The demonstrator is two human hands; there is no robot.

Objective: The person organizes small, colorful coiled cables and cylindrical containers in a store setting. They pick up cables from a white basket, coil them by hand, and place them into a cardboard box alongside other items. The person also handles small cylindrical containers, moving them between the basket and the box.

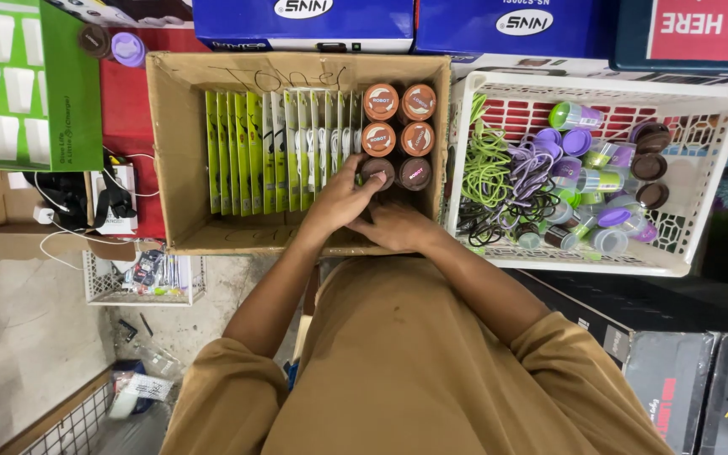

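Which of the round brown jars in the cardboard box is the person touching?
The front-left jar, nearest the person. The left hand has its fingers on it; the other five jars stand untouched behind and beside it.

A red tabletop shows at upper left. On it sit a cardboard box at centre, a white plastic basket right, and blue cartons along the top.

Even, fairly bright overhead light is falling across the scene, casting only soft shadows. The inner walls of the open brown cardboard box are lying in mild shade, and a darker shadow is pooling along its near edge. A faint sheen is showing on the glossy blue cartons at the top. Wide-angle distortion is bending lines towards the edges. Focus is holding sharp centrally, with slight softness in the corners.
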